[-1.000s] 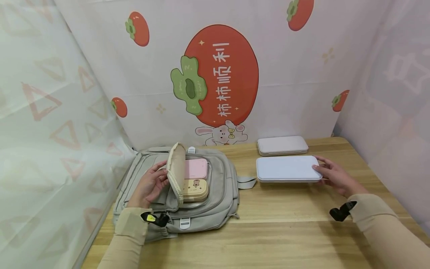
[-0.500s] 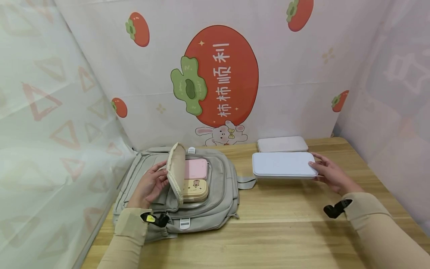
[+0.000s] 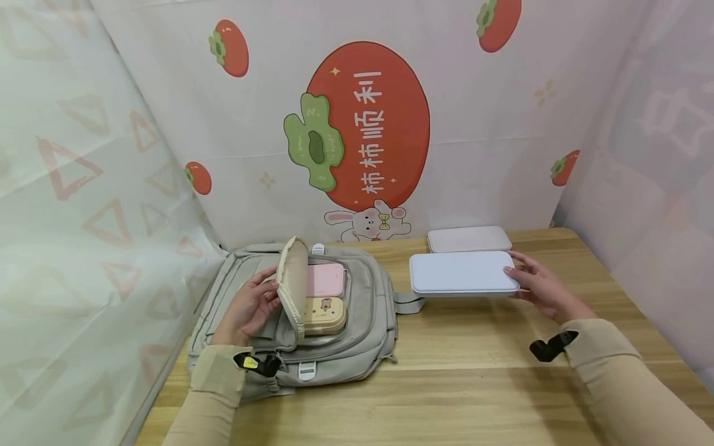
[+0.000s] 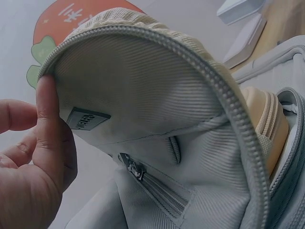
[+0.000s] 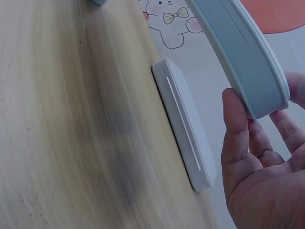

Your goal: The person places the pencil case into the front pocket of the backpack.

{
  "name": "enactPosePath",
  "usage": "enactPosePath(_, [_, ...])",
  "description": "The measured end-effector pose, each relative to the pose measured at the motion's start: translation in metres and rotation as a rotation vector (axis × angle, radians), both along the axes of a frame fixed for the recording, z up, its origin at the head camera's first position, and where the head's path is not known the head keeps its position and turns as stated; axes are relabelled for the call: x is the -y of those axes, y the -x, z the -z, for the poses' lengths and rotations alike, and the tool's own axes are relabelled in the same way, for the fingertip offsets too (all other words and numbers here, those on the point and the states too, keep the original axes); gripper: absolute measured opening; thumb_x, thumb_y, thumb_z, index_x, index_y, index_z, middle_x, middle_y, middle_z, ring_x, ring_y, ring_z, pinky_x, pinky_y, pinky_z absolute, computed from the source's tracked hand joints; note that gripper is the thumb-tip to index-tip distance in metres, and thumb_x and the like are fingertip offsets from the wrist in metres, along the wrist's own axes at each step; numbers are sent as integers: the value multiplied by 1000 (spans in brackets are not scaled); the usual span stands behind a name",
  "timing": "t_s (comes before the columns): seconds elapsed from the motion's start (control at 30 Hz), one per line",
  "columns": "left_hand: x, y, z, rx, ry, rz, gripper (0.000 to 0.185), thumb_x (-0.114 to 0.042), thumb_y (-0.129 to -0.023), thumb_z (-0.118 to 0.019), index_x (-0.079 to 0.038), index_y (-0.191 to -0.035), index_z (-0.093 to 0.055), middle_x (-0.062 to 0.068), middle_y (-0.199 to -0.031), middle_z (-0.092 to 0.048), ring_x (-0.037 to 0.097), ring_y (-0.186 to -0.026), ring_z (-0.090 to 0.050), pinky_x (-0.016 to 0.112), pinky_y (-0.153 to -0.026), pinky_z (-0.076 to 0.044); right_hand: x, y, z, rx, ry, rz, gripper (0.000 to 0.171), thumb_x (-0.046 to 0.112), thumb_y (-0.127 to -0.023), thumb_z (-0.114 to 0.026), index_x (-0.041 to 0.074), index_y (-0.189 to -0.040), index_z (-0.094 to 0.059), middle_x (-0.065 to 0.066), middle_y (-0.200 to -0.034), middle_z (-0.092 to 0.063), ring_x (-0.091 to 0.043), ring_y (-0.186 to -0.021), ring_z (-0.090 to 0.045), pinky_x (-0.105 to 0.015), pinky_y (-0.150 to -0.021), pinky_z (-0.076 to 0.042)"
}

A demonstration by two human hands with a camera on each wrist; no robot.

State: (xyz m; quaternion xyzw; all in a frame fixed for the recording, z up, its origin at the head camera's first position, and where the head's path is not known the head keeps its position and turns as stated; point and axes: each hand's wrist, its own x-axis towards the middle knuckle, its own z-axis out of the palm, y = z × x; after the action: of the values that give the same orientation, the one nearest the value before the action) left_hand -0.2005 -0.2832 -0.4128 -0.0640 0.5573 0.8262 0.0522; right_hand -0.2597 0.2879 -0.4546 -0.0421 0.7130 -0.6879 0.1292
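Right hand point(image 3: 538, 286) pinches blue case point(image 3: 463, 273) by one end, lifted off table point(image 3: 474, 371) near back edge, in front of pink case point(image 3: 470, 238).
Left hand point(image 3: 248, 306) holds flap point(image 3: 293, 279) of backpack point(image 3: 365, 322) at left edge, fingers curled on rim.

Risks, judged:
- one-end grip: case may tip, slip
- pocket already holds two boxes point(image 3: 325, 297): may jam
- flap may fall shut

Writing: backdrop point(image 3: 368, 124) reads 柿柿顺利; flap's inner tag point(image 4: 85, 119) illegible.

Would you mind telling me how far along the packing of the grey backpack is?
Done: a pink case and a beige bear-print case sit inside the grey backpack. In hand: left hand holds the flap open; right hand lifts the pale blue flat box. Left: the pale pink flat box on the wooden table.
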Motion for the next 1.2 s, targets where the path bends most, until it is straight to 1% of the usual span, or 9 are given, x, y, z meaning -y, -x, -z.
enactPosePath(0.07, [0, 0, -1, 0, 6, 2, 33, 6, -107, -41, -13, -131, -51, 2, -96, -66, 8, -78, -66, 20, -66, -54, 2, 0, 0, 2, 7, 1, 33, 18, -108, -57, 37, -134, -50, 0, -109, -56, -11, -85, -65, -28, -73, -56])
enactPosePath(0.1, [0, 0, -1, 1, 11, 0, 33, 6, -107, -41, -13, -132, -51, 2, -97, -66, 8, -78, -66, 20, -67, -54, 3, -1, 1, 2, 7, -1, 33, 18, -108, -57, 36, -135, -50, 1, -109, -56, -11, -85, -65, -28, -74, -56])
enactPosePath(0.23, [0, 0, 0, 6, 24, -3, 33, 6, -107, -42, -13, -132, -51, 1, -97, -66, 8, -79, -66, 20, -67, -54, 8, -1, 2, 1, -3, -6, 40, 19, -108, -56, 28, -146, -46, 0, -112, -54, -11, -87, -65, -29, -75, -56])
enactPosePath(0.33, [0, 0, 1, 9, 24, -4, 33, 6, -107, -43, -13, -132, -52, 1, -98, -66, 8, -79, -66, 20, -67, -54, 12, -1, 5, 3, -1, -10, 44, 18, -109, -56, 23, -150, -42, -1, -113, -53, -11, -87, -65, -30, -76, -56])
enactPosePath(0.57, [1, 1, 2, 5, 19, 1, 34, 5, -107, -43, -13, -135, -50, 1, -100, -67, 8, -80, -66, 20, -67, -54, 19, -1, 7, -8, -1, -13, 36, 18, -108, -55, 31, -140, -48, -1, -111, -53, -11, -85, -65, -30, -75, -55])
enactPosePath(0.67, [1, 1, 2, 6, 19, -7, 34, 6, -106, -43, -14, -133, -52, 1, -100, -67, 8, -80, -66, 20, -67, -54, 22, -1, 7, -10, -6, -13, 35, 18, -108, -56, 31, -140, -48, -3, -112, -52, -11, -86, -65, -30, -75, -55])
enactPosePath(0.97, [2, 0, 2, 13, 11, -14, 33, 6, -106, -43, -14, -130, -55, 2, -101, -67, 9, -81, -67, 21, -68, -54, 36, -1, 6, -4, -30, -20, 49, 22, -109, -56, 16, -153, -37, -5, -115, -51, -12, -88, -64, -32, -77, -55])
enactPosePath(1.07, [2, 1, 2, 13, 7, -13, 34, 6, -107, -43, -13, -133, -53, 2, -100, -68, 9, -81, -67, 21, -68, -54, 41, -1, 5, -7, -25, -31, 50, 21, -109, -56, 14, -154, -36, -6, -116, -50, -12, -89, -64, -32, -77, -55])
enactPosePath(1.2, [3, 0, 3, 9, -2, -14, 34, 6, -107, -42, -15, -130, -55, 1, -100, -67, 9, -80, -67, 21, -67, -54, 47, 0, 4, -13, -17, -44, 46, 19, -109, -55, 14, -151, -38, -7, -115, -50, -13, -88, -64, -34, -77, -55])
